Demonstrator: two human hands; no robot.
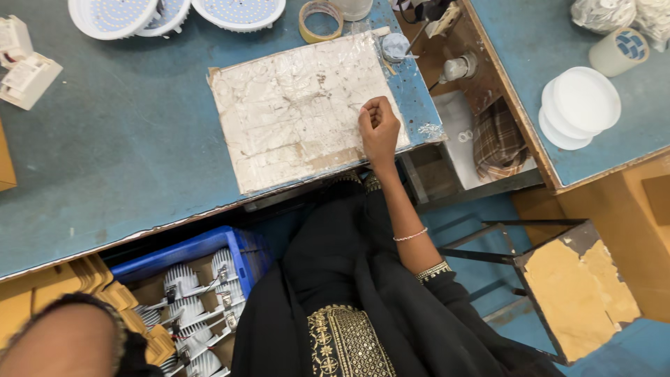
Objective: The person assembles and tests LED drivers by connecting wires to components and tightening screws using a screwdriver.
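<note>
My right hand rests on the right edge of a worn, tape-covered white work pad on the blue table. Its fingers are curled into a loose fist, and nothing shows in them. A thin bangle and a beaded bracelet sit on that arm. Only a blurred forearm of my left arm appears at the bottom left; the hand itself is out of view. Below the table edge stands a blue crate holding several white finned lamp housings.
Round white LED lamp discs and a tape roll lie along the far edge, small white boxes at the left. Stacked white round covers sit on the right table. A checkered cloth lies between tables; a stool stands right.
</note>
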